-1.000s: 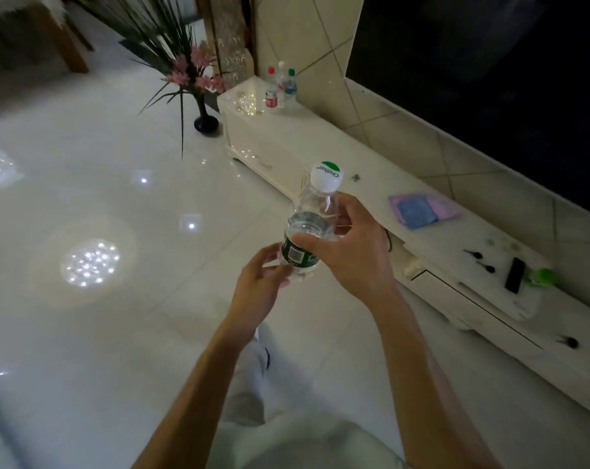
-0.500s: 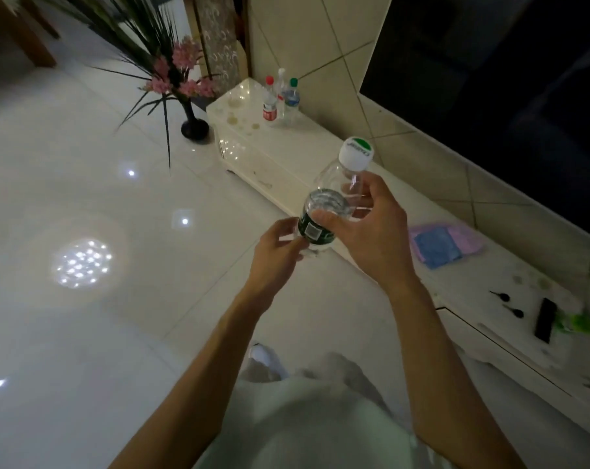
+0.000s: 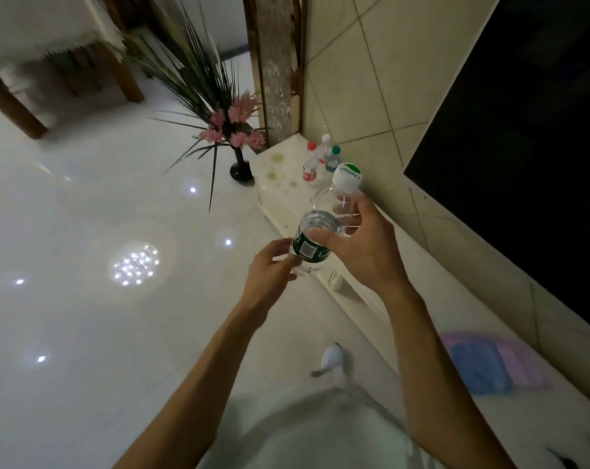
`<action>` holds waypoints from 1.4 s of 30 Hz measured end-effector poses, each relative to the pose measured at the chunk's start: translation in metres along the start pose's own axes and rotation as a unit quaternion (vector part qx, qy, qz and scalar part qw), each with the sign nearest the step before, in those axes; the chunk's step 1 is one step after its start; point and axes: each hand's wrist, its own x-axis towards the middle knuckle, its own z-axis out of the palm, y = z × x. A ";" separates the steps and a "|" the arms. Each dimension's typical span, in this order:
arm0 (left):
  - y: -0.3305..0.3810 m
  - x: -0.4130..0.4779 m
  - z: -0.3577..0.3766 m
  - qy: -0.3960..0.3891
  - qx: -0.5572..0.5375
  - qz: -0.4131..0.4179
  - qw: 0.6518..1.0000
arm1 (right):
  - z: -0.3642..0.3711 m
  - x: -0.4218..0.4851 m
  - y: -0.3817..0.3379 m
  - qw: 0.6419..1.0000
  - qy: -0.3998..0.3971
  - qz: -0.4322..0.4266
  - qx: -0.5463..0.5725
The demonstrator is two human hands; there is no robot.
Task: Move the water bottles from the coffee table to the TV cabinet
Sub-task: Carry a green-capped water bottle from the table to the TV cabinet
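Note:
I hold a clear water bottle (image 3: 324, 225) with a white and green cap and a dark green label, tilted, in front of me. My right hand (image 3: 361, 245) grips its middle from the right. The fingertips of my left hand (image 3: 270, 269) pinch its bottom end. The long white TV cabinet (image 3: 287, 194) runs along the tiled wall on the right. Three small bottles (image 3: 320, 159) stand together on its far end, one with a red cap, one white, one green.
A black vase with pink flowers and long leaves (image 3: 232, 143) stands on the glossy floor beside the cabinet's far end. Pink and blue cloths (image 3: 490, 363) lie on the cabinet near me. A dark TV screen (image 3: 523, 130) hangs above. A wooden table (image 3: 50, 62) sits far left.
I have walked along the cabinet toward its far end; the three bottles and the vase are closer. Both hands keep the same hold on the bottle.

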 end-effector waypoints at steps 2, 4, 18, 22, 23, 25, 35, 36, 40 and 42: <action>0.023 0.018 0.014 0.024 -0.015 0.011 1.000 | -0.020 0.031 -0.006 1.000 -0.010 -0.016 -0.002; 0.042 0.038 0.030 0.037 -0.026 0.022 0.999 | -0.038 0.059 -0.007 0.999 -0.012 -0.037 0.000; 0.073 0.143 0.097 0.004 -0.029 -0.043 0.999 | -0.072 0.164 0.045 1.000 0.005 0.028 0.002; 0.079 0.195 0.091 -0.012 -0.017 -0.057 0.998 | -0.059 0.199 0.052 0.998 0.025 0.054 -0.017; 0.081 0.211 0.088 -0.017 -0.011 -0.058 0.998 | -0.054 0.210 0.054 0.998 0.029 0.059 -0.021; 0.084 0.245 0.083 -0.034 -0.003 -0.067 0.997 | -0.043 0.237 0.056 0.996 0.036 0.077 -0.027; 0.083 0.411 0.032 -0.118 0.022 -0.158 0.980 | 0.035 0.378 0.058 0.976 0.045 0.209 -0.039; 0.083 0.424 0.030 -0.125 0.028 -0.166 0.978 | 0.042 0.388 0.061 0.973 0.051 0.219 -0.044; 0.086 0.475 0.027 -0.157 0.085 -0.178 0.968 | 0.069 0.421 0.083 0.962 0.098 0.253 -0.040; 0.084 0.498 0.029 -0.174 0.103 -0.175 0.964 | 0.080 0.436 0.095 0.957 0.118 0.261 -0.042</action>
